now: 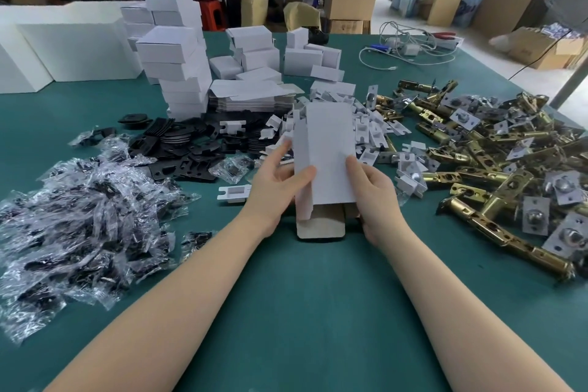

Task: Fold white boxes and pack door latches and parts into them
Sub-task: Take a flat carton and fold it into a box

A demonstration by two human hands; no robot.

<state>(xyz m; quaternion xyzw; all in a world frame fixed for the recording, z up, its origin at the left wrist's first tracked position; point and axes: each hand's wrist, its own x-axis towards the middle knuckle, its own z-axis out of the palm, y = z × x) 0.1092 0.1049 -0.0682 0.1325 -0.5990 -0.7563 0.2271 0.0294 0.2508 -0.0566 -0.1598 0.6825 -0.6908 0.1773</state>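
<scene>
The fingers (304, 173) of the left hand (273, 181) and right hand (372, 191) curl round the sides of a half-formed white box (324, 149), held at the centre of the frame above the green table (318, 312), its near flap (319, 227) open. Brass door latches (483, 156) lie heaped right of the frame, bagged black parts (76, 216) left, and folded boxes (178, 54) stand stacked upper left.

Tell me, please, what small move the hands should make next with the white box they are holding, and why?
Probably fold the open near-end flaps shut. Both the left hand and right hand grip the white box, already squared into a tube, yet its brown-lined tuck flap hangs open toward the person. Closing that end first would give the box a bottom before a latch from the brass pile goes in.
</scene>
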